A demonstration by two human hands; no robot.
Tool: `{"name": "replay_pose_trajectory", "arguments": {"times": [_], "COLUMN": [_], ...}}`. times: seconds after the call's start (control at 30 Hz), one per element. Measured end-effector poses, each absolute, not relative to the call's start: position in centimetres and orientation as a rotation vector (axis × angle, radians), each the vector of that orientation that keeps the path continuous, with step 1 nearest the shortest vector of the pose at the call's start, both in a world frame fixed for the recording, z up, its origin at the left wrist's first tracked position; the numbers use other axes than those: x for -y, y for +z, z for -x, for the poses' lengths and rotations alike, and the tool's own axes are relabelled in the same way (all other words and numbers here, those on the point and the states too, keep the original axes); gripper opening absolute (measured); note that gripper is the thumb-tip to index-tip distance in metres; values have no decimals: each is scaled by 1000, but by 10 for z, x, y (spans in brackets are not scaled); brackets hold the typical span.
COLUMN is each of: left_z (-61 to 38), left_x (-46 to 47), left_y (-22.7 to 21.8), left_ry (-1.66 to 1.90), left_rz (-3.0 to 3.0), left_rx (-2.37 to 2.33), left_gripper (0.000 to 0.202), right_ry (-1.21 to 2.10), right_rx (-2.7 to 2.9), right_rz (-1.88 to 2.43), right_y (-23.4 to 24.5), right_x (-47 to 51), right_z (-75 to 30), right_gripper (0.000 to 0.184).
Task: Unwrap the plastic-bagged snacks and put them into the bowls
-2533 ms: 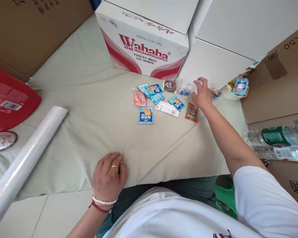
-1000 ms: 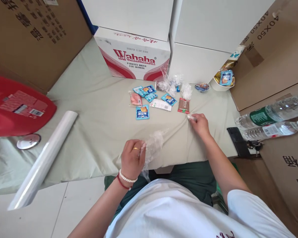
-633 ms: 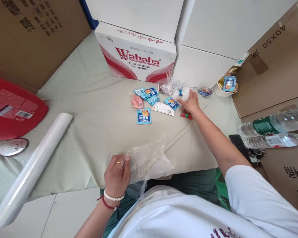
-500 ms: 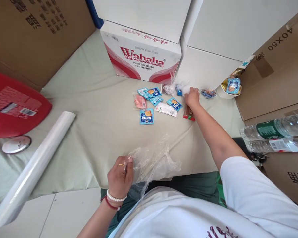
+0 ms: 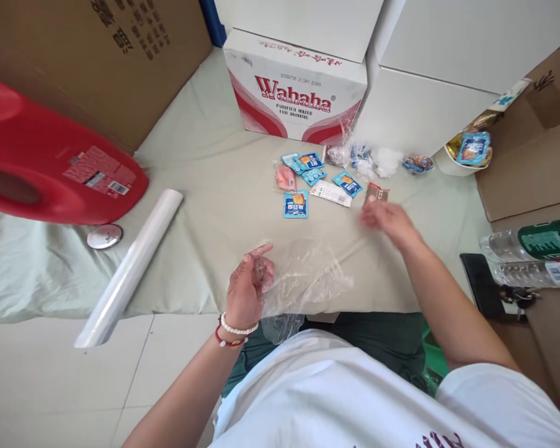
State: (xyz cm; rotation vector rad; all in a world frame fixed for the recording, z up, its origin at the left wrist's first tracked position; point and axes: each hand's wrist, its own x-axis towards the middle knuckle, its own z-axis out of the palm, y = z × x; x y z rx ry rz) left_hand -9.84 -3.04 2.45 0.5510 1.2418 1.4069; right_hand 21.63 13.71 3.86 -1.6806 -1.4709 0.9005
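Observation:
My left hand [image 5: 249, 283] pinches the edge of a clear plastic bag [image 5: 308, 280] that lies crumpled on the pale green cloth [image 5: 205, 186] near its front edge. My right hand [image 5: 385, 219] is over the cloth just in front of a brown snack packet [image 5: 376, 194]; it is smeared by motion and I cannot make out its fingers. Beyond it lie several small blue snack packets [image 5: 296, 204], a pink packet [image 5: 284, 177], a white packet [image 5: 331, 193] and some crumpled clear wrappers [image 5: 378, 162].
A Wahaha water carton [image 5: 298, 99] and white boxes [image 5: 429, 106] stand at the back. A red jug [image 5: 51, 168], a round metal lid [image 5: 104, 236] and a plastic film roll [image 5: 130, 267] are at left. Water bottles [image 5: 536, 249], a phone [image 5: 483, 286] and a snack bowl [image 5: 466, 152] are at right.
My right hand has drawn back from the wrappers by the white box towards me. My left hand has kept its hold on the clear bag and lifted its forefinger. The view has shifted left.

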Motion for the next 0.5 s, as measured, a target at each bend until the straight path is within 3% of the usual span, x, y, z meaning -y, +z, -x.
{"name": "replay_pose_trajectory", "arguments": {"times": [0.07,0.13,0.2,0.33,0.5], "left_z": [94,90,88,99,118], "left_x": [32,35,34,14,-37], "left_y": [32,38,42,38,16], "left_ry": [1386,1358,1346,1349,1127], "left_rz": [-559,-588,-643,-775,-1065], "left_rx": [-1136,-1051,-999,-1086,-1714], "left_gripper": [58,60,64,70,60], "right_ry": [1379,1556,1571,1507,1159], "right_rx": [1434,1449,1492,1463,1386], "right_rz": [1640,1597,1574,1472,1492], "right_y": [31,23,18,12,5], "right_x": [-93,-61,-43,-40,-51], "right_z": [-194,-173,-160,-163,-189], "right_gripper": [64,62,62,39,31]}}
